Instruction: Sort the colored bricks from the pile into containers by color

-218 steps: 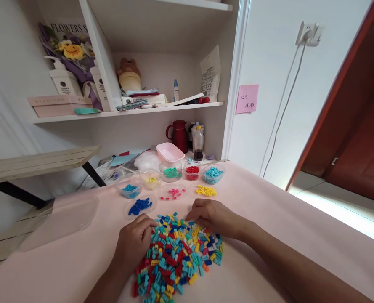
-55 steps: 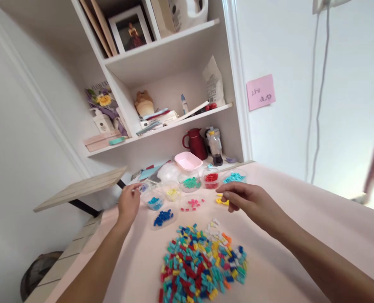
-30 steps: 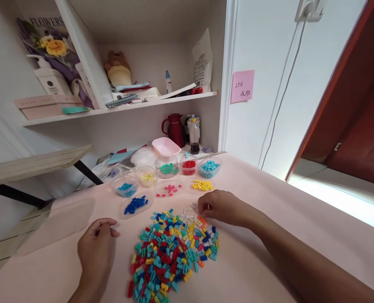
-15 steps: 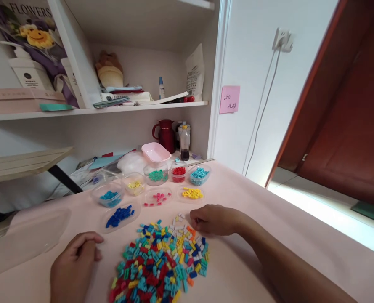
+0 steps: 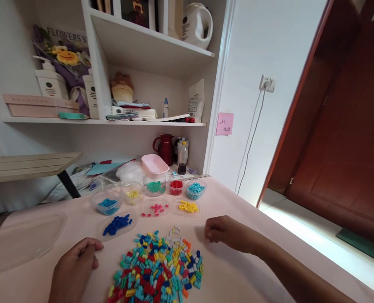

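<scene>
A heap of small toy building bricks (image 5: 157, 265) in many colours lies on the pink tabletop. To its left rests my left hand (image 5: 76, 267), fingers curled in and thumb against them; whatever it may hold is hidden. My right hand (image 5: 221, 231) hovers or rests just right of the heap, apart from it, its fingers bent together; anything inside is hidden. Beyond the heap stand clear containers of sorted bricks: dark blue bricks (image 5: 117, 224), pink bricks (image 5: 156, 209) and yellow bricks (image 5: 188, 206) nearest. White and orange bricks (image 5: 187, 243) lie at the heap's upper right.
Farther back are tubs of blue bricks (image 5: 107, 204), pale yellow bricks (image 5: 132, 194), green bricks (image 5: 154, 187), red bricks (image 5: 176, 185) and light blue bricks (image 5: 195, 189). A pink basin (image 5: 155, 163), red jug (image 5: 165, 149) and bottle (image 5: 182, 159) stand behind. A clear lid (image 5: 25, 240) lies left.
My right hand has drawn back to the right, away from the heap's edge. The view has tilted up, showing more shelf. My left hand stays about where it was.
</scene>
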### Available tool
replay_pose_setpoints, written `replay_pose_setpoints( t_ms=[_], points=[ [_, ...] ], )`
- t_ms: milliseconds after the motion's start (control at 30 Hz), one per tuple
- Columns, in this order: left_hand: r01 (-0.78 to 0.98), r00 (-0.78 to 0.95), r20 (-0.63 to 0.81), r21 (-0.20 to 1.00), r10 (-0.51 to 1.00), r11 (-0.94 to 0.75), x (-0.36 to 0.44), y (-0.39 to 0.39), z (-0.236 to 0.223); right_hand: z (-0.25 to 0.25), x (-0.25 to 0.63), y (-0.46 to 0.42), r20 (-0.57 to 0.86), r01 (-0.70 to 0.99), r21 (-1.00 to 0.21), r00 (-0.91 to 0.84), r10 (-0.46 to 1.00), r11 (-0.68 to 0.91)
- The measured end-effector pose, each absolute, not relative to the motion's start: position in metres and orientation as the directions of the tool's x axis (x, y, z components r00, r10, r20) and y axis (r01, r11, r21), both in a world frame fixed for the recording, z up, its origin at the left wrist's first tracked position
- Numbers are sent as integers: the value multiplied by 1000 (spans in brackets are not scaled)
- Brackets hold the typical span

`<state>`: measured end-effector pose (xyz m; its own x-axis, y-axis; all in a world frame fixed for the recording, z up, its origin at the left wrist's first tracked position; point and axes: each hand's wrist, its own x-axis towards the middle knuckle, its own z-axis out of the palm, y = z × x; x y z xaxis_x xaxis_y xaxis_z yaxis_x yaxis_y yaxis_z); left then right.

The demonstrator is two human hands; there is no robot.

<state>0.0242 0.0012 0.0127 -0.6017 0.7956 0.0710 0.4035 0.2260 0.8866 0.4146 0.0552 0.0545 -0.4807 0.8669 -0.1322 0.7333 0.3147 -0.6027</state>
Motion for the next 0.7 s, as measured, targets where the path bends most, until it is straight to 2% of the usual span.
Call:
replay_pose_setpoints(
  t_ms=[100,167,233,333,700],
  points=[
    [409,-606,76,884,792,228,23,2,10,37,452,38,147,887,-322,-300,943,332],
    [417,-611,71,876,788,244,24,3,9,17,472,33,162,937,-206,-252,954,282],
    [444,-601,82,861,795,246,25,2,8,-2,485,34,91,952,-190,-226,970,240],
    [528,-568,107,808,816,261,26,1,11,-19,489,43,62,948,-169,-262,963,269],
    [763,-382,227,625,896,167,26,12,10,-27,487,64,161,945,-87,-298,941,315]
  ],
)
